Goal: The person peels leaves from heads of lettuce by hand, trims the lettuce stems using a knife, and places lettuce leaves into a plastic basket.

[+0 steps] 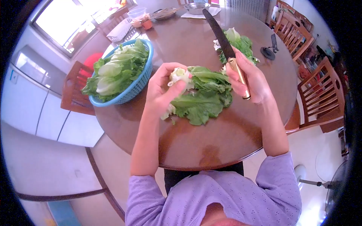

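My left hand (160, 88) is closed around the pale cut base of a lettuce (180, 74), fingers and thumb on either side of it. Green lettuce leaves (205, 103) spread to the right of that base, over the brown table; whether all of them are still attached I cannot tell. In my right hand (256, 81) is a knife (220, 35), gripped by its gold-coloured handle. Its long dark blade points up and away, apart from the lettuce in my left hand. Behind the knife lies more lettuce (243, 43) on the tabletop.
A blue plastic basket (137, 87) heaped with lettuce leaves (120, 67) stands at the table's left edge. Farther back are a metal bowl (197, 7), a dark round pan (164, 14) and plastic containers (141, 19). A small black stand (268, 51) sits right. Wooden chairs (320, 92) surround the round table (211, 145).
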Available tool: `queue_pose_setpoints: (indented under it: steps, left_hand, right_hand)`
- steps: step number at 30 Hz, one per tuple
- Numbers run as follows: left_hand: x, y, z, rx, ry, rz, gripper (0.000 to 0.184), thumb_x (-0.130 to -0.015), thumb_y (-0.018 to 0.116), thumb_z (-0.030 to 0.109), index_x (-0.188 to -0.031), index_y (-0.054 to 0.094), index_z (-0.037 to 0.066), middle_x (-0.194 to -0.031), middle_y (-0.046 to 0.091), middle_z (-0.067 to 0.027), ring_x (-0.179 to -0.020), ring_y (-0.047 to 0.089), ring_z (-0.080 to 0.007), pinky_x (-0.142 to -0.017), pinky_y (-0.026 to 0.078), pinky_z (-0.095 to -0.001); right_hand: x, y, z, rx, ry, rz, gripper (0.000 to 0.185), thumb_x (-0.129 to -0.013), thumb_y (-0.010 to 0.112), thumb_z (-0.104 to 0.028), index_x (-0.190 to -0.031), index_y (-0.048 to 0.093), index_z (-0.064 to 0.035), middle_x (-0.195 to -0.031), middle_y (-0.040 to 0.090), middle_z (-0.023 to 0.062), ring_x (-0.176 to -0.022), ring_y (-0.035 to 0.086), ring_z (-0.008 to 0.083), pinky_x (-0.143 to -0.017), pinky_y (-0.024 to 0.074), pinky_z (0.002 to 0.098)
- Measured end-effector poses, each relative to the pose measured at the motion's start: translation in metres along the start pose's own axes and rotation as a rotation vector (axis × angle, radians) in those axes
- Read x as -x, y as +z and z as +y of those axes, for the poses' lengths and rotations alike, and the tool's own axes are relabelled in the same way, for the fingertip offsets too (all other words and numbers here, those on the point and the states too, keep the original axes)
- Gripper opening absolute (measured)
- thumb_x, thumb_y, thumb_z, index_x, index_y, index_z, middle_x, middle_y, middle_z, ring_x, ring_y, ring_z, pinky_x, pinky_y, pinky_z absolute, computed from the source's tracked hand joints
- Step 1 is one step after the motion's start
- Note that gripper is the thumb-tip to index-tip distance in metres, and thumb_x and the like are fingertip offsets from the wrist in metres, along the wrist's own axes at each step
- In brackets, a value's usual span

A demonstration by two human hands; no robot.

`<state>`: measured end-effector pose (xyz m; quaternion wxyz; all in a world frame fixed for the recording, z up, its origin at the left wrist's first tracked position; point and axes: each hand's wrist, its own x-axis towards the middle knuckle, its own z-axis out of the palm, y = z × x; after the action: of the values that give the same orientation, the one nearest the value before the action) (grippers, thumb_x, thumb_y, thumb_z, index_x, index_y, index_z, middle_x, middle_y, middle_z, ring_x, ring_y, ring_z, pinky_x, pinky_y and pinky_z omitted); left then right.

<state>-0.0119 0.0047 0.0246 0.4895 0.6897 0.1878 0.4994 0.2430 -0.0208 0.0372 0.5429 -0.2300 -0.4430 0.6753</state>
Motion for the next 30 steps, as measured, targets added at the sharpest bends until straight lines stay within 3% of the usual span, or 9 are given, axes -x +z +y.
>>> queue_pose_setpoints:
  steps: [6,10,13,17,20,22,25,30]
  left_hand:
    - [-0.003,-0.009,-0.008,0.261,0.011,0.037,0.05,-0.089,0.062,0.031,-0.124,0.048,-0.002,-0.106,0.06,-0.0122,-0.099,0.059,-0.0215,-0.086,0.046,-0.0319]
    - [-0.003,-0.01,-0.011,0.273,0.006,0.028,0.049,-0.09,0.062,0.022,-0.13,0.045,-0.002,-0.112,0.059,-0.0138,-0.103,0.059,-0.0219,-0.09,0.047,-0.0331]
    - [0.0,-0.005,-0.006,0.227,-0.029,0.068,0.041,-0.087,0.064,0.01,-0.125,0.052,0.0,-0.108,0.061,-0.0073,-0.096,0.057,-0.0118,-0.085,0.045,-0.025]
    - [0.0,-0.007,-0.005,0.134,-0.025,0.014,0.042,-0.082,0.065,-0.002,-0.123,0.054,0.0,-0.107,0.061,-0.0055,-0.098,0.057,-0.0115,-0.087,0.045,-0.0255]
    - [-0.001,-0.006,-0.003,0.043,0.016,-0.027,0.041,-0.078,0.06,-0.004,-0.119,0.052,0.0,-0.115,0.062,-0.0133,-0.106,0.058,-0.0179,-0.092,0.046,-0.0316]
    - [-0.002,-0.007,-0.002,0.036,0.034,-0.042,0.041,-0.078,0.063,-0.002,-0.117,0.053,0.0,-0.113,0.062,-0.0118,-0.105,0.059,-0.0182,-0.092,0.046,-0.0316]
    - [-0.002,-0.007,-0.004,0.008,0.065,-0.045,0.04,-0.078,0.064,-0.001,-0.116,0.053,0.0,-0.112,0.062,-0.0116,-0.104,0.059,-0.019,-0.091,0.046,-0.0317]
    - [-0.002,-0.008,-0.009,0.051,0.024,0.023,0.038,-0.083,0.067,-0.001,-0.118,0.053,0.0,-0.106,0.06,-0.0073,-0.096,0.06,-0.0155,-0.085,0.049,-0.0298]
  right_hand:
    - [-0.007,-0.016,-0.004,0.375,-0.018,0.222,0.052,-0.102,0.039,-0.031,-0.148,0.026,-0.0111,-0.064,0.045,-0.0006,-0.04,0.036,0.0056,-0.033,0.0303,0.0202]
    - [-0.01,-0.029,-0.008,0.641,0.084,0.292,0.049,-0.101,0.04,-0.03,-0.146,0.032,-0.0131,-0.061,0.043,-0.0039,-0.04,0.035,0.0041,-0.034,0.0294,0.0194]
    - [-0.012,-0.041,-0.007,0.809,0.166,0.266,0.047,-0.1,0.041,-0.029,-0.144,0.037,-0.0131,-0.06,0.042,-0.004,-0.04,0.036,0.004,-0.035,0.0297,0.0199]
    - [-0.013,-0.054,-0.002,0.96,0.229,0.226,0.047,-0.1,0.04,-0.028,-0.143,0.039,-0.0106,-0.06,0.041,-0.0047,-0.04,0.034,0.0031,-0.035,0.0287,0.0191]
    - [-0.012,-0.052,-0.002,0.978,0.267,0.24,0.048,-0.1,0.042,-0.032,-0.14,0.042,-0.0065,-0.06,0.041,-0.0049,-0.041,0.035,0.0023,-0.036,0.0283,0.0186]
    - [-0.012,-0.052,-0.003,0.959,0.287,0.264,0.048,-0.099,0.043,-0.034,-0.138,0.044,-0.0057,-0.06,0.042,-0.0047,-0.041,0.035,0.002,-0.036,0.0284,0.0187]
    - [-0.015,-0.054,0.0,0.914,0.151,0.326,0.051,-0.095,0.053,-0.037,-0.135,0.048,-0.0061,-0.062,0.047,-0.0025,-0.039,0.038,0.0044,-0.036,0.0313,0.0216]
    - [-0.016,-0.03,0.014,0.86,-0.14,0.298,0.054,-0.088,0.066,-0.028,-0.134,0.048,-0.0058,-0.075,0.057,-0.0012,-0.044,0.041,0.0027,-0.037,0.0313,0.0207]
